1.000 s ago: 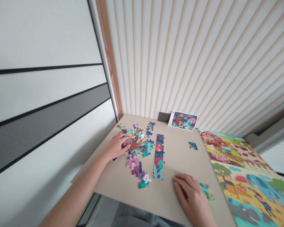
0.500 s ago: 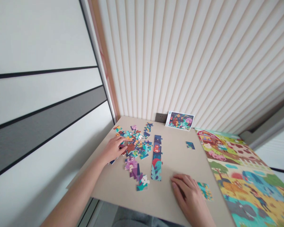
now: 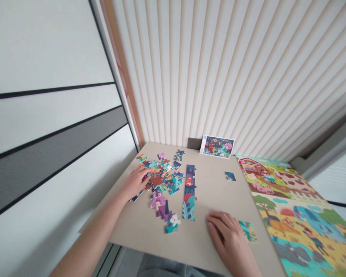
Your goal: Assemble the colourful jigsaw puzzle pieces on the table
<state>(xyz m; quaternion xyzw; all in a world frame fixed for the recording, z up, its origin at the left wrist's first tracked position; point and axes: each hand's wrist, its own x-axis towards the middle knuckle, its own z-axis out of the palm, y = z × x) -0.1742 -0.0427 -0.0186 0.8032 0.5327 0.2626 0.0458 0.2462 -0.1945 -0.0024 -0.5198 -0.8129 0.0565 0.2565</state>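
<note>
My left hand (image 3: pixel 137 182) rests with fingers bent on the left edge of a heap of loose colourful puzzle pieces (image 3: pixel 164 175) on the beige table (image 3: pixel 213 184). Whether it grips a piece I cannot make out. My right hand (image 3: pixel 227 236) lies flat on the table near the front edge, fingers stretched out, holding nothing. Just right of it lies a small teal joined piece (image 3: pixel 248 231). Between the hands runs a joined strip of dark blue pieces (image 3: pixel 189 192). A purple cluster (image 3: pixel 159 202) and a teal-and-white piece (image 3: pixel 172 224) lie in front of the heap.
A reference picture card (image 3: pixel 217 146) leans on the ribbed wall beside a grey wall socket (image 3: pixel 193 143). A single blue piece (image 3: pixel 230 176) lies alone at mid-right. A large finished farm puzzle (image 3: pixel 294 207) covers the right side. The table's left edge drops off beside a panelled wall.
The view has shifted slightly, so everything sits a little further left. Both hands stay where they were on the table; the left fingers shifted a little on the heap.
</note>
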